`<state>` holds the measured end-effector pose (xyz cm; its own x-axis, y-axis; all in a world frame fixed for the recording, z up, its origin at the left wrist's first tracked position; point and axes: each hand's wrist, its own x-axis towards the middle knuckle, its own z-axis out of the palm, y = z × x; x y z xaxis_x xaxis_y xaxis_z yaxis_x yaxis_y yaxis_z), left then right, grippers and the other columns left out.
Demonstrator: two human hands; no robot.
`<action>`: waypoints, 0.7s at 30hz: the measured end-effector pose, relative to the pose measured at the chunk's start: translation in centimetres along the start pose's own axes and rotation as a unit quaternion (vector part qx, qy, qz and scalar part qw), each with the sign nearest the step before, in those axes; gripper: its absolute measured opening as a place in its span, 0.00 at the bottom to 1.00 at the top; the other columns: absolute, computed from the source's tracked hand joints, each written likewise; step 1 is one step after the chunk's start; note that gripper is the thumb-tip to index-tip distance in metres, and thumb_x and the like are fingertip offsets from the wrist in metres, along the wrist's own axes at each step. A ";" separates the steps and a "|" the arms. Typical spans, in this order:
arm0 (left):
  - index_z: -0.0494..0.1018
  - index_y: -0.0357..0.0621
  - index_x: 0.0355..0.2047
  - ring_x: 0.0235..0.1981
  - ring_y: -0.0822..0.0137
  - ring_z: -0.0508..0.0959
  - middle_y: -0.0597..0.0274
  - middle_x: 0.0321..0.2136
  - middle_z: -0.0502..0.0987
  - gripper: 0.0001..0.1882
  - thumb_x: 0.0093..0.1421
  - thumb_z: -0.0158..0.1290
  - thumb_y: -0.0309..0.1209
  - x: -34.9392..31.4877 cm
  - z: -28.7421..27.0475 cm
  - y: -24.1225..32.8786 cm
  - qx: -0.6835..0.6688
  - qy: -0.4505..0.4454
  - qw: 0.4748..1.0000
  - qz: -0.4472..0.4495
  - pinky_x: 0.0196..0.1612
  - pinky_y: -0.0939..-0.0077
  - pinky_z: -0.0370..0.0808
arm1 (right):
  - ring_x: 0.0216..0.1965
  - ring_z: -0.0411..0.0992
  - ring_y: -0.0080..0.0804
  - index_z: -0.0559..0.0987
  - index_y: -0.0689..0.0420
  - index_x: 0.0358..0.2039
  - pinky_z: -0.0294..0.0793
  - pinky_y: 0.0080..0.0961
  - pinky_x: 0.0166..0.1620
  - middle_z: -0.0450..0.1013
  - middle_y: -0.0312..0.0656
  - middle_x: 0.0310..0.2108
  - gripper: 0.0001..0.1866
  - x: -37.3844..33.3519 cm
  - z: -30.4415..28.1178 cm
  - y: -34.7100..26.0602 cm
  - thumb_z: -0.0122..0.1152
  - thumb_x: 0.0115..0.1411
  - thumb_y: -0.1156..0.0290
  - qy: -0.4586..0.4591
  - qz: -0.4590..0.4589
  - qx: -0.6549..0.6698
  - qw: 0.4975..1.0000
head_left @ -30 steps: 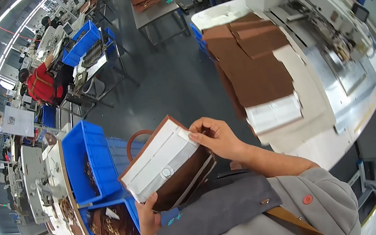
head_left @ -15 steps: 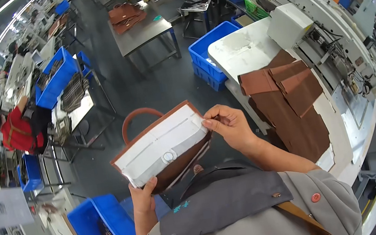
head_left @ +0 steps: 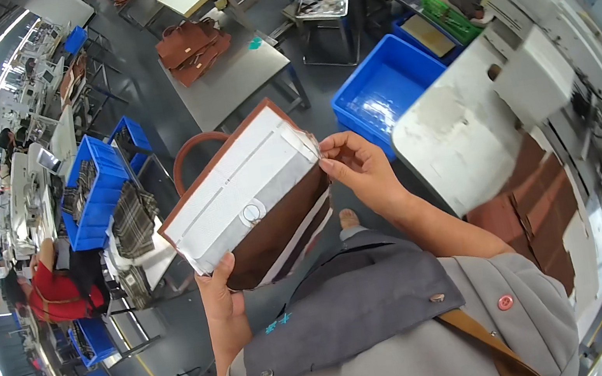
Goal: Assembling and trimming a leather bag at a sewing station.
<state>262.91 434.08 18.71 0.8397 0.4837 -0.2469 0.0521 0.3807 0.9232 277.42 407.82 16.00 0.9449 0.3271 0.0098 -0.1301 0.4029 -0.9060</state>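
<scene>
An unfinished handbag piece [head_left: 252,176] is held up between my two hands, tilted with its right end higher. Its white backing faces me, edged in brown, and a round metal-looking part [head_left: 251,212] sits near the middle of its lower side. A brown looped handle [head_left: 181,162] sticks out along the far edge, while dark brown lining [head_left: 278,240] hangs open on the near side. My left hand [head_left: 221,291] grips the lower left corner, thumb on top. At the right end, my right hand [head_left: 363,170] pinches the edge between thumb and fingers.
To the right stands a white-topped machine table [head_left: 439,138] with brown panels [head_left: 530,218] on it. Beyond is a blue bin [head_left: 387,88]. A metal table [head_left: 223,94] ahead carries brown bag pieces [head_left: 192,48]. On the left, a person in red [head_left: 61,291] works near blue crates [head_left: 98,192].
The view has shifted: the machine table and its brown panels now lie further right and lower, and the metal table looks nearer. Both hands keep hold of the handbag piece, now a little higher.
</scene>
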 end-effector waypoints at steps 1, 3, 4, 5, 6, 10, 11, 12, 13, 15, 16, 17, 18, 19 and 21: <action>0.68 0.37 0.62 0.54 0.61 0.78 0.56 0.54 0.78 0.34 0.55 0.65 0.23 2.0 0.5 0.7 0.006 0.004 1.000 -0.001 0.59 0.65 0.73 | 0.44 0.72 0.18 0.75 0.61 0.50 0.71 0.18 0.51 0.75 0.34 0.42 0.14 2.6 0.1 0.3 0.65 0.66 0.74 -0.001 0.003 0.006 1.000; 0.67 0.38 0.63 0.56 0.60 0.77 0.56 0.55 0.77 0.35 0.55 0.65 0.23 5.7 1.7 2.0 -0.007 0.002 1.000 -0.011 0.60 0.65 0.72 | 0.43 0.72 0.17 0.77 0.61 0.47 0.71 0.18 0.51 0.75 0.33 0.41 0.12 7.6 0.2 1.2 0.66 0.66 0.73 -0.017 -0.019 -0.021 0.999; 0.67 0.38 0.63 0.56 0.60 0.77 0.56 0.55 0.77 0.35 0.55 0.65 0.23 7.6 2.4 2.5 -0.007 0.003 1.000 -0.012 0.60 0.65 0.72 | 0.42 0.72 0.16 0.78 0.61 0.45 0.71 0.18 0.50 0.75 0.32 0.39 0.10 9.8 0.5 1.6 0.66 0.66 0.72 -0.016 -0.049 0.006 0.999; 0.66 0.38 0.63 0.56 0.59 0.77 0.55 0.56 0.77 0.36 0.55 0.65 0.23 9.3 3.1 2.9 -0.005 0.007 1.000 -0.013 0.61 0.65 0.72 | 0.42 0.72 0.16 0.78 0.61 0.45 0.71 0.18 0.50 0.75 0.32 0.39 0.10 11.9 0.3 1.6 0.66 0.66 0.72 -0.015 -0.048 0.005 0.999; 0.65 0.39 0.64 0.57 0.59 0.77 0.55 0.56 0.76 0.37 0.55 0.65 0.23 11.1 3.6 3.3 -0.002 0.011 1.000 -0.014 0.61 0.64 0.72 | 0.41 0.72 0.17 0.79 0.61 0.44 0.72 0.18 0.49 0.76 0.32 0.38 0.09 14.0 0.4 1.5 0.66 0.66 0.72 -0.007 -0.039 -0.008 0.999; 0.63 0.39 0.66 0.58 0.57 0.76 0.54 0.57 0.76 0.39 0.55 0.65 0.23 18.9 5.4 4.2 -0.020 0.006 1.000 -0.017 0.62 0.63 0.72 | 0.36 0.73 0.17 0.80 0.62 0.43 0.73 0.17 0.41 0.77 0.31 0.35 0.08 21.7 0.4 0.3 0.64 0.68 0.72 0.013 -0.058 -0.133 0.989; 0.62 0.39 0.66 0.58 0.56 0.76 0.53 0.57 0.75 0.39 0.55 0.65 0.23 21.0 5.9 4.4 -0.023 0.001 0.999 -0.029 0.63 0.62 0.72 | 0.36 0.73 0.17 0.80 0.62 0.43 0.73 0.17 0.41 0.77 0.31 0.35 0.08 23.6 0.3 0.0 0.64 0.68 0.72 0.020 -0.059 -0.135 0.989; 0.61 0.39 0.67 0.58 0.56 0.76 0.53 0.58 0.75 0.40 0.54 0.65 0.23 23.3 6.6 4.4 -0.027 -0.007 0.999 -0.043 0.63 0.61 0.71 | 0.36 0.73 0.17 0.80 0.63 0.42 0.73 0.17 0.41 0.78 0.32 0.35 0.08 25.5 0.0 -0.1 0.63 0.68 0.71 0.032 -0.106 -0.189 0.976; 0.61 0.39 0.67 0.58 0.56 0.76 0.53 0.58 0.75 0.40 0.54 0.65 0.23 25.6 7.2 4.4 -0.028 -0.017 0.998 -0.048 0.63 0.61 0.71 | 0.36 0.74 0.17 0.81 0.65 0.41 0.74 0.18 0.41 0.79 0.34 0.34 0.09 27.3 -0.4 -0.1 0.63 0.68 0.71 0.044 -0.152 -0.245 0.957; 0.62 0.38 0.66 0.58 0.56 0.76 0.52 0.59 0.74 0.40 0.54 0.65 0.23 30.3 8.6 4.8 -0.039 -0.033 0.997 -0.049 0.64 0.61 0.71 | 0.36 0.74 0.18 0.81 0.65 0.40 0.74 0.18 0.41 0.79 0.35 0.34 0.09 31.2 -1.0 0.0 0.63 0.68 0.71 0.061 -0.146 -0.238 0.958; 0.62 0.38 0.66 0.58 0.56 0.76 0.52 0.59 0.74 0.40 0.54 0.65 0.23 32.7 9.5 5.0 -0.041 -0.044 0.997 -0.053 0.64 0.61 0.71 | 0.37 0.74 0.18 0.82 0.65 0.40 0.75 0.19 0.41 0.80 0.35 0.33 0.09 33.2 -1.1 -0.1 0.63 0.68 0.72 0.068 -0.139 -0.225 0.962; 0.62 0.38 0.66 0.58 0.56 0.76 0.52 0.59 0.74 0.40 0.54 0.66 0.23 35.1 10.4 5.0 -0.042 -0.055 0.997 -0.047 0.63 0.62 0.71 | 0.37 0.74 0.18 0.82 0.65 0.40 0.75 0.19 0.41 0.80 0.35 0.33 0.09 35.2 -1.2 -0.4 0.63 0.68 0.72 0.078 -0.142 -0.232 0.959; 0.62 0.38 0.66 0.58 0.56 0.76 0.52 0.59 0.74 0.39 0.54 0.66 0.23 36.9 11.4 5.2 -0.043 -0.060 0.996 -0.042 0.63 0.62 0.71 | 0.35 0.77 0.23 0.82 0.64 0.39 0.75 0.22 0.40 0.81 0.39 0.33 0.08 36.9 -1.2 -0.8 0.64 0.66 0.72 0.100 -0.150 -0.265 0.947; 0.62 0.38 0.66 0.58 0.56 0.76 0.52 0.59 0.74 0.39 0.54 0.66 0.23 38.7 12.2 5.6 -0.046 -0.067 0.996 -0.048 0.63 0.62 0.71 | 0.33 0.79 0.29 0.83 0.63 0.39 0.76 0.26 0.40 0.81 0.44 0.32 0.07 38.5 -1.4 -1.2 0.64 0.64 0.73 0.121 -0.157 -0.298 0.934; 0.63 0.38 0.66 0.58 0.56 0.76 0.52 0.58 0.75 0.39 0.54 0.66 0.23 42.1 13.7 6.5 -0.050 -0.082 0.993 -0.064 0.63 0.62 0.71 | 0.32 0.79 0.34 0.83 0.62 0.37 0.76 0.29 0.38 0.81 0.44 0.31 0.06 41.7 -1.8 -2.4 0.66 0.62 0.74 0.134 -0.223 -0.382 0.887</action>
<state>306.03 446.08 18.33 0.9068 0.2939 -0.3021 0.1180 0.5111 0.8514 317.62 418.98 17.82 0.9018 0.0253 0.4314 0.4198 -0.2881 -0.8607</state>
